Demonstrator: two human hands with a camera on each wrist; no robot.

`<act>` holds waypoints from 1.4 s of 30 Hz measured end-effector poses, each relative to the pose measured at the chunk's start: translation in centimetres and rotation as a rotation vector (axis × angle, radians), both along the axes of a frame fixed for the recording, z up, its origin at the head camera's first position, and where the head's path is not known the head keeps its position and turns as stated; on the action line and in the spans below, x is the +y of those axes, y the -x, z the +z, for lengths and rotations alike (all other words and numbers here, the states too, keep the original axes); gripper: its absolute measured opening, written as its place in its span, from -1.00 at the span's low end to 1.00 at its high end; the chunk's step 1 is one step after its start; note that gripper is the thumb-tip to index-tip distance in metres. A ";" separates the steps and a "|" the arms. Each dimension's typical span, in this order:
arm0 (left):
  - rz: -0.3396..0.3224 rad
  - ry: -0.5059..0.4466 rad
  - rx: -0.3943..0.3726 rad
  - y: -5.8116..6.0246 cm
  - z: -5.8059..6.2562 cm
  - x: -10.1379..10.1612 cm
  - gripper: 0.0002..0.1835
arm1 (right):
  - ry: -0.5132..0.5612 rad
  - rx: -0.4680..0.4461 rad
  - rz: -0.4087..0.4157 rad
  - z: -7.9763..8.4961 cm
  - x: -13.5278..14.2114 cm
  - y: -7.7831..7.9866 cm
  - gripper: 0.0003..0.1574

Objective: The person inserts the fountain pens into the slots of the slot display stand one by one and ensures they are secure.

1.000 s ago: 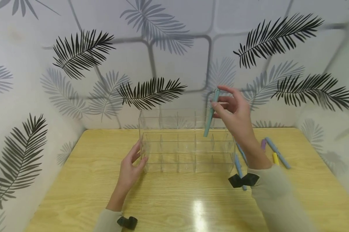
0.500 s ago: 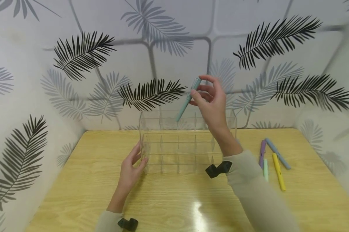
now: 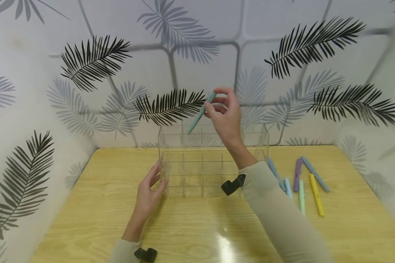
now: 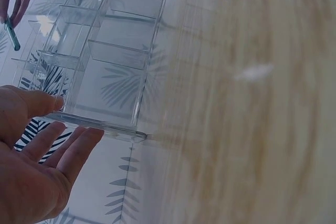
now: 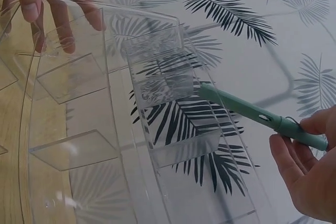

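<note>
A clear tiered organizer (image 3: pixel 212 168) with divided compartments stands on the table. My left hand (image 3: pixel 149 191) holds its left side wall, thumb in front and fingers behind; the left wrist view shows the thumb and fingers on either side of that wall. My right hand (image 3: pixel 225 113) pinches a teal pen (image 3: pixel 199 116) near its upper end, tilted with the lower tip down to the left. In the head view that tip is at the top rear row, left of the middle. In the right wrist view, the pen (image 5: pixel 247 109) reaches over the organizer's top tier.
Right of the organizer lie a purple pen (image 3: pixel 297 175), a yellow pen (image 3: pixel 317 195), a pale green pen (image 3: pixel 301 197), a light blue pen (image 3: pixel 288 189) and blue pens (image 3: pixel 315 174). A leaf-patterned wall covering (image 3: pixel 204 69) rises behind the wooden table (image 3: pixel 191 226).
My right hand has carried the teal pen leftward along the organizer's top row, and the pen leans more. The left hand stays on the side wall.
</note>
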State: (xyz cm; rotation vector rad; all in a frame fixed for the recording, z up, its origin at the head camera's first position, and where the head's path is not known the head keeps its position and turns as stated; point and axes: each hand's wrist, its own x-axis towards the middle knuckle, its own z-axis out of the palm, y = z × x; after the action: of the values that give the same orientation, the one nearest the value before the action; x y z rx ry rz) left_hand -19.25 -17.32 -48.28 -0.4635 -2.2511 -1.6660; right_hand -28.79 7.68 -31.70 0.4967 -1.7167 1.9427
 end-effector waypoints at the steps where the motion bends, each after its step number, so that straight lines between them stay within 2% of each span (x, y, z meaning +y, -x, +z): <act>1: 0.001 0.005 0.000 -0.1 0.0 0.0 -0.28 | -0.012 -0.008 0.002 -0.1 -0.1 0.0 -0.53; 9: 0.002 0.008 0.017 0.0 0.0 0.0 -0.27 | -0.104 -0.071 0.021 -0.9 -0.1 0.3 -0.62; 17: 0.002 0.003 -0.005 -0.2 0.1 -0.1 -0.27 | -0.170 -0.124 0.008 -1.0 0.0 0.4 -0.68; 25: 0.003 0.006 -0.003 -0.1 0.0 0.0 -0.27 | -0.227 -0.154 0.029 -1.0 0.8 0.4 -0.76; 30: 0.001 0.006 0.002 -0.1 0.0 -0.1 -0.28 | -0.280 -0.165 0.041 -1.0 1.6 0.2 -0.75; 38: 0.012 -0.001 -0.016 -0.3 0.2 -0.2 -0.30 | -0.320 -0.273 0.075 -0.6 2.6 0.1 -0.68; 42: 0.007 -0.003 -0.002 -0.2 0.1 0.0 -0.30 | -0.340 -0.294 0.081 -0.3 3.0 0.0 -0.66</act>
State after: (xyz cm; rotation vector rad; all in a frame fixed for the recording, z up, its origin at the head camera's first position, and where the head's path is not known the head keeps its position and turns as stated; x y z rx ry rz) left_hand -19.03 -17.36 -48.13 -0.4523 -2.2492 -1.6664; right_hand -28.74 10.64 -32.04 0.4184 -2.2667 1.8567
